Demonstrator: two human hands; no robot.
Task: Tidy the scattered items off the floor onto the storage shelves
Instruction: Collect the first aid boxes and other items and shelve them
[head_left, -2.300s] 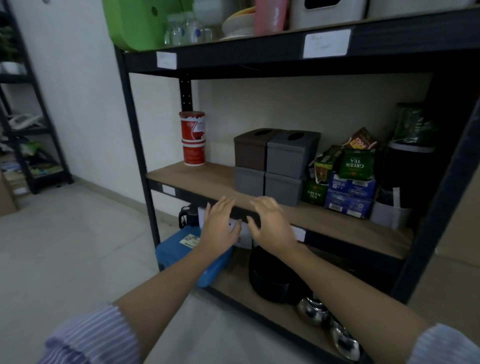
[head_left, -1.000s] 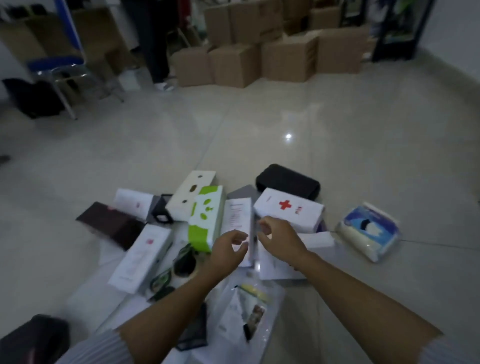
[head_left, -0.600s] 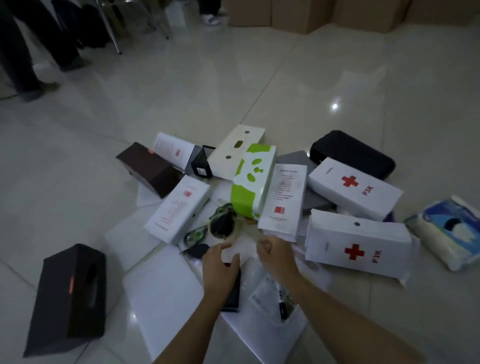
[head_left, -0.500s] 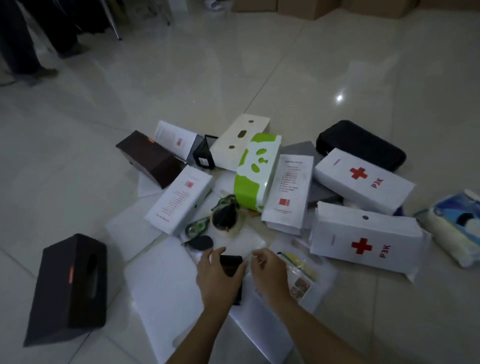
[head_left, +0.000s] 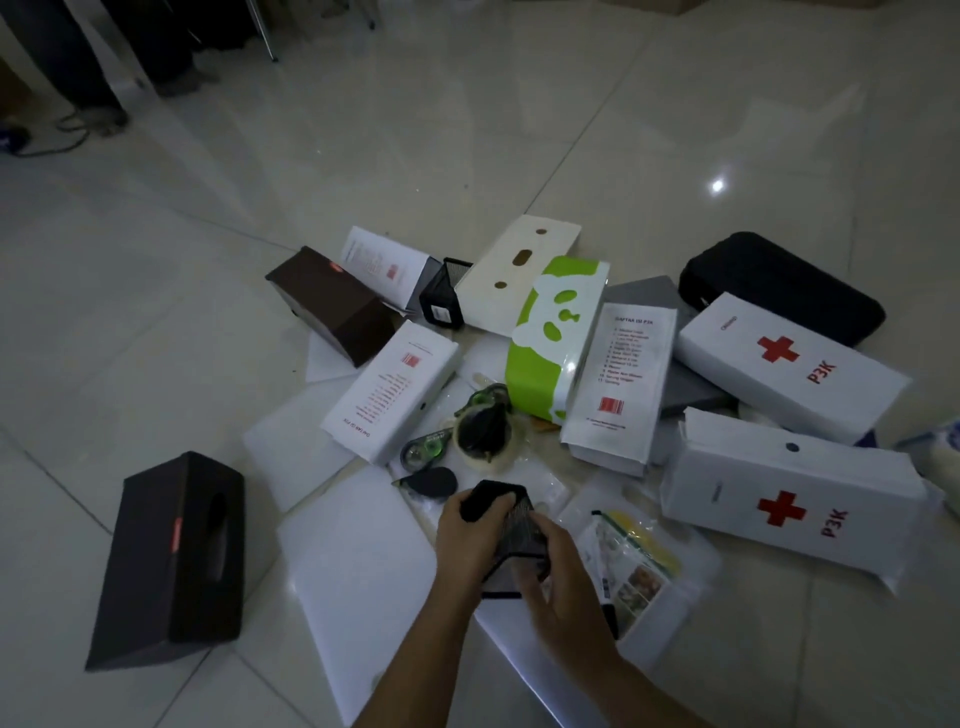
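A pile of items lies on the tiled floor. Both hands hold a small black mesh holder (head_left: 511, 525) just above white sheets of paper (head_left: 363, 571). My left hand (head_left: 470, 538) grips its left side with the thumb over the top edge. My right hand (head_left: 558, 582) curls round its right and lower side. Around them lie two white first-aid boxes with red crosses (head_left: 789, 512) (head_left: 789, 364), a green and white tissue box (head_left: 556, 338), a tape roll (head_left: 485, 428) and a clear zip pouch (head_left: 631, 561).
A black tissue box (head_left: 176, 556) lies apart at the left. A brown box (head_left: 332, 304), a cream box (head_left: 519, 273), a black pouch (head_left: 779, 286) and a second mesh holder (head_left: 444, 299) lie at the pile's far side. Legs of a person and a chair stand at the top left.
The view swung from the shelves down to the floor pile. Both hands reached down, closed round the black mesh holder and lifted it off the papers.
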